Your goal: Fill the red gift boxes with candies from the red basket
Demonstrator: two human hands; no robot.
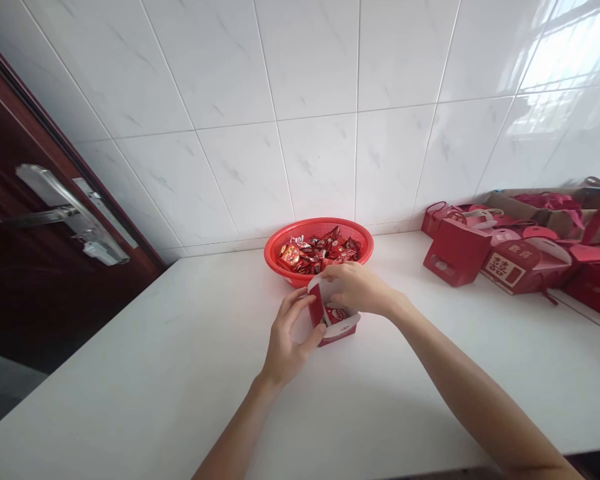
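A small red paper gift box [339,333] stands on the white counter with its top flaps up, showing their white insides. Red wrapped candies [335,315] lie inside it. My left hand [289,340] grips the box from the left, thumb at the near corner and fingers along the left panel. From the right, my right hand [357,287] reaches over the box with bent fingers closed at the far white flap; its fingertips are partly hidden. Just behind the box sits a red plastic basket [275,240] of wrapped candies [320,252].
Several red gift boxes [457,253] cluster at the right, beside a cardboard carton [510,200] holding dark pink ribbon-like material. White tiled wall [320,160] runs along the back of the counter [190,333]. A dark red door with a metal handle [70,213] is at the left.
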